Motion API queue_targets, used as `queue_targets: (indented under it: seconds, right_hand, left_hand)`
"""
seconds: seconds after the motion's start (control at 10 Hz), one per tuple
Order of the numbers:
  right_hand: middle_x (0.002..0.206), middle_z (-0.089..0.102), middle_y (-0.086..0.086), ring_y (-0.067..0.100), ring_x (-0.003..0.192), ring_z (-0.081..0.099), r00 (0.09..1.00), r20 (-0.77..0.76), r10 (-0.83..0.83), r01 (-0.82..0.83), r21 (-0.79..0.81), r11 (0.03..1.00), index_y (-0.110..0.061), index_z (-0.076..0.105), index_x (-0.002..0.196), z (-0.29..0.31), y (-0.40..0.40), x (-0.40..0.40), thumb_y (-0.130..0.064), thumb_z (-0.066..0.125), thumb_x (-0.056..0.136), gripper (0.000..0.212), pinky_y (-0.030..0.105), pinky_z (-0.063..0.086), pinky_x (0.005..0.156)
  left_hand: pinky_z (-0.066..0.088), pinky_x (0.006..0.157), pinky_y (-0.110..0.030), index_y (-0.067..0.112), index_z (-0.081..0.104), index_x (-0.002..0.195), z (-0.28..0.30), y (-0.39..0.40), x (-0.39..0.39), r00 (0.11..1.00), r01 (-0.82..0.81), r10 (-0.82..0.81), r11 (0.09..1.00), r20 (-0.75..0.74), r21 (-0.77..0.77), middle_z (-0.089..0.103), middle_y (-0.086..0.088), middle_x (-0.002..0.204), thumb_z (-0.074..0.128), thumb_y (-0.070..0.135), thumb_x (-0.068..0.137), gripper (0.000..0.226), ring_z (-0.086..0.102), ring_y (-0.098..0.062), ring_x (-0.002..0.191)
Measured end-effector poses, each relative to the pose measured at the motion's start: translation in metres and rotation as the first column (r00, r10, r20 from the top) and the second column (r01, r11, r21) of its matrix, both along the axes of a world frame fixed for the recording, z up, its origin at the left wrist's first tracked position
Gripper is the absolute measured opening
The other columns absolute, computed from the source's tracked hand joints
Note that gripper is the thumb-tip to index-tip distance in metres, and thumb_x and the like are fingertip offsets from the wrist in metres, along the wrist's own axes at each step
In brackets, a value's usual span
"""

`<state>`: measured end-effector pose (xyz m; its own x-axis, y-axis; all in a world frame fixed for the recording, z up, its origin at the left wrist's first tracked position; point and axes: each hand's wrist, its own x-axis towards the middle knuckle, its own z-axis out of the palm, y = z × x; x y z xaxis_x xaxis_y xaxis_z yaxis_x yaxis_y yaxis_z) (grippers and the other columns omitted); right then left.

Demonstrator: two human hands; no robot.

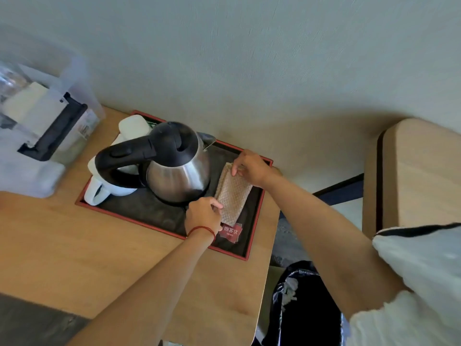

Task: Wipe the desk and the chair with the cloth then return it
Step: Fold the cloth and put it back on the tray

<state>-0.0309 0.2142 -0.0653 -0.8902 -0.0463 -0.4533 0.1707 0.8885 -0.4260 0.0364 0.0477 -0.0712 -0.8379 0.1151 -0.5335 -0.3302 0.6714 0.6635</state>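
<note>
A folded beige waffle-textured cloth (232, 196) lies on the right part of a black tray with a red rim (259, 211), which sits on the wooden desk (74, 250). My left hand (203, 214) pinches the cloth's near left edge; a red string circles that wrist. My right hand (250, 167) pinches the cloth's far end near the tray's back right corner. The cloth rests flat against the tray, just right of the kettle. No chair is in view.
A steel kettle with a black handle (174, 166) stands mid-tray, white cups (104, 188) to its left. A clear plastic storage box (42, 126) sits at the desk's left. A black-lined bin (306, 303) stands right of the desk; a wooden panel (419, 176) beyond.
</note>
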Motion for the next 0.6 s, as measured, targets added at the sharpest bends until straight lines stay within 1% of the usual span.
queue_targets:
  seconds: [0.1, 0.2, 0.3, 0.4, 0.5, 0.6]
  right_hand:
    - [0.100, 0.052, 0.006, 0.029, 0.106, 0.052, 1.000, 0.004, -0.008, 0.008, 0.017, 1.000, -0.006, 0.071, 0.098, -0.004, -0.002, 0.002, 0.006, 0.052, 0.086, 0.025, 0.022, 0.035, 0.084]
    - [0.086, 0.044, -0.004, 0.021, 0.092, 0.049, 0.997, 0.016, -0.075, 0.075, -0.009, 0.997, -0.009, 0.069, 0.095, -0.005, -0.002, 0.004, 0.005, 0.048, 0.087, 0.026, 0.017, 0.032, 0.073]
    - [0.077, 0.040, 0.007, 0.021, 0.073, 0.040, 0.951, 0.052, -0.306, 0.310, -0.204, 0.929, -0.010, 0.055, 0.072, -0.002, -0.010, 0.006, 0.003, 0.051, 0.079, 0.014, 0.025, 0.033, 0.067]
    - [0.083, 0.038, 0.011, 0.024, 0.076, 0.039, 0.909, 0.077, -0.409, 0.412, -0.294, 0.862, -0.008, 0.050, 0.067, -0.001, -0.013, 0.004, 0.002, 0.054, 0.073, 0.013, 0.037, 0.031, 0.068]
    - [0.094, 0.045, 0.015, 0.030, 0.082, 0.045, 0.895, 0.055, -0.442, 0.441, -0.250, 0.862, -0.005, 0.051, 0.080, -0.004, -0.013, 0.006, -0.009, 0.056, 0.074, 0.008, 0.041, 0.034, 0.071]
    - [0.101, 0.045, 0.010, 0.029, 0.093, 0.041, 0.946, -0.035, -0.323, 0.317, -0.111, 0.942, -0.008, 0.045, 0.087, -0.004, -0.015, 0.013, -0.018, 0.053, 0.081, 0.014, 0.035, 0.027, 0.073]
  left_hand:
    - [0.059, 0.071, -0.037, 0.026, 0.070, 0.087, 0.000, 0.000, -0.005, 0.997, 0.072, -0.072, 0.993, 0.001, -0.095, 0.074, -0.005, 0.089, 0.051, 0.016, 0.091, 0.022, 0.072, -0.023, 0.064]
    - [0.057, 0.077, -0.041, 0.028, 0.072, 0.094, 0.001, -0.001, -0.009, 0.986, 0.167, -0.169, 0.968, 0.009, -0.188, 0.073, -0.005, 0.099, 0.052, 0.020, 0.091, 0.022, 0.071, -0.029, 0.083]
    - [0.057, 0.080, -0.042, 0.029, 0.072, 0.094, 0.002, -0.002, -0.012, 0.971, 0.240, -0.239, 0.952, 0.026, -0.189, 0.072, -0.005, 0.101, 0.055, 0.024, 0.090, 0.018, 0.070, -0.031, 0.087]
    - [0.056, 0.080, -0.040, 0.030, 0.071, 0.094, 0.002, -0.003, -0.015, 0.950, 0.310, -0.309, 0.927, 0.038, -0.212, 0.072, -0.003, 0.102, 0.056, 0.027, 0.089, 0.016, 0.069, -0.029, 0.087]
    - [0.054, 0.081, -0.037, 0.031, 0.070, 0.096, 0.002, 0.000, -0.018, 0.924, 0.367, -0.382, 0.885, 0.008, -0.287, 0.070, -0.002, 0.107, 0.057, 0.026, 0.089, 0.016, 0.066, -0.026, 0.095]
    - [0.052, 0.082, -0.037, 0.030, 0.070, 0.102, 0.003, 0.005, -0.013, 0.887, 0.424, -0.462, 0.822, -0.010, -0.380, 0.063, -0.006, 0.116, 0.056, 0.025, 0.089, 0.019, 0.062, -0.027, 0.099]
